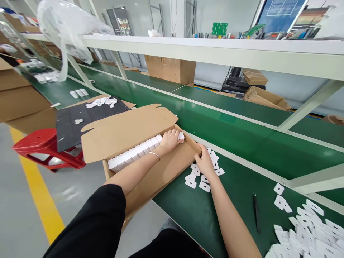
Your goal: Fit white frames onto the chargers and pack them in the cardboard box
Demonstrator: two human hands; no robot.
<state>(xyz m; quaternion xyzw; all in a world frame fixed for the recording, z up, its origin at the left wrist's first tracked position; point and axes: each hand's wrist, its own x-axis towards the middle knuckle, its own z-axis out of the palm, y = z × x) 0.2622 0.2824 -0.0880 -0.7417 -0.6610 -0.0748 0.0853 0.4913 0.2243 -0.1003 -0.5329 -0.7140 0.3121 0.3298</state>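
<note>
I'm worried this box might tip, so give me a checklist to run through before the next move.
1. Lid folded open: ok.
2. Right hand gripping the cardboard box at its end: ok.
3. Whole box over the green table: not ok, its near-left part extends past the edge.
4. Row of white blocks unbroken under the left hand: cannot tell, the hand covers that stretch.
5. Tweezers apart from the box: ok.

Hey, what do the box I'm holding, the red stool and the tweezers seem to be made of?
Box: matte brown cardboard, judging by its creased flaps. Stool: probably plastic, glossy, with moulded, rounded edges. Tweezers: likely dark-coated metal, given the slim, bright tips.
</note>
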